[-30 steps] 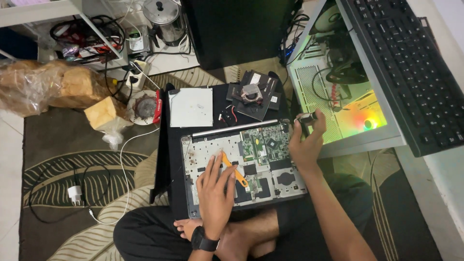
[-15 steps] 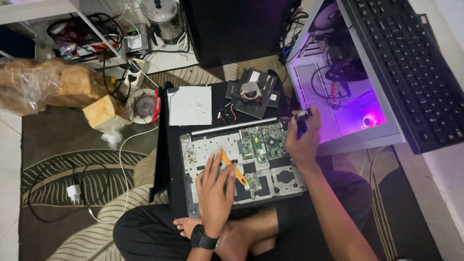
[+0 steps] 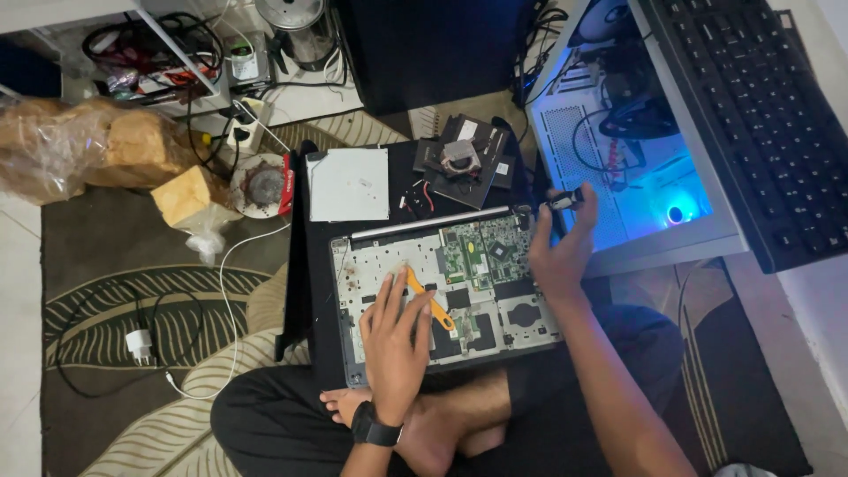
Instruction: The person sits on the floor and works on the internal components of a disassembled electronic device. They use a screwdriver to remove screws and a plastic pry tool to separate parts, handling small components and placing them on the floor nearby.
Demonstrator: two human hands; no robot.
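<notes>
The person sits cross-legged on a patterned rug (image 3: 132, 300) w/ an opened laptop (image 3: 450, 283) resting across the lap, its bottom cover off and the green circuit board (image 3: 481, 252) exposed. The left hand (image 3: 395, 340) lies flat on the laptop's lower-left area, fingers spread and open, palm down; it wears a black watch (image 3: 375, 433) at the wrist. An orange pry tool (image 3: 430, 300) lies on the internals just beside that hand's fingers, touching or nearly so — can't tell if any finger pins it. The right hand (image 3: 558, 256) is raised off the laptop's right edge, fingers pinched on a small dark part (image 3: 565, 199) held near the open PC case (image 3: 618, 185), which glows blue inside. Behind the laptop, on a black mat, sit 1 flat silver drive (image 3: 349, 184) and a dark heatsink-and-fan piece (image 3: 464, 159). A black keyboard (image 3: 751, 124) lies on top of the case, to the right. On the left: a white charger w/ cable (image 3: 140, 343), a round reel (image 3: 262, 184), and crumpled plastic-wrapped bundles (image 3: 71, 146).
</notes>
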